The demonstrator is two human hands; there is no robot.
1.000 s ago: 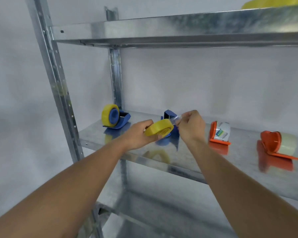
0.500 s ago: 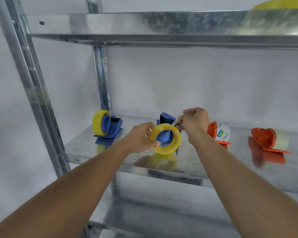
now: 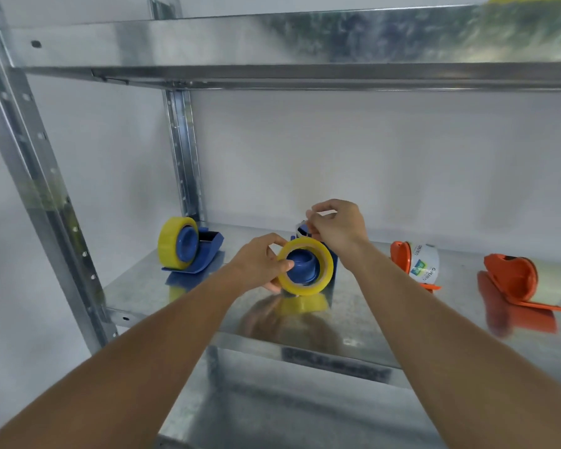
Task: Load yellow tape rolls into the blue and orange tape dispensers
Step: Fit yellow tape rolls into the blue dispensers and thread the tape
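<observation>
The yellow tape roll (image 3: 305, 266) is seated around the hub of the middle blue dispenser (image 3: 302, 265) on the steel shelf (image 3: 136, 286), apparently so its core can be pressed home. It is gripped at its nine-o'clock rim by the left hand (image 3: 259, 265). At twelve o'clock, the loose tape end is pinched by the curled right hand (image 3: 336, 228), presumably for threading.

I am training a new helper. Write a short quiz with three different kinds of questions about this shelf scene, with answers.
1. True or false: the left hand holds a yellow tape roll around a blue hub.
2. How many orange dispensers stand on the shelf?
3. The right hand pinches: A) the tape end, B) an orange dispenser, C) nothing.

Key: 1 true; 2 two; 3 A.
</observation>
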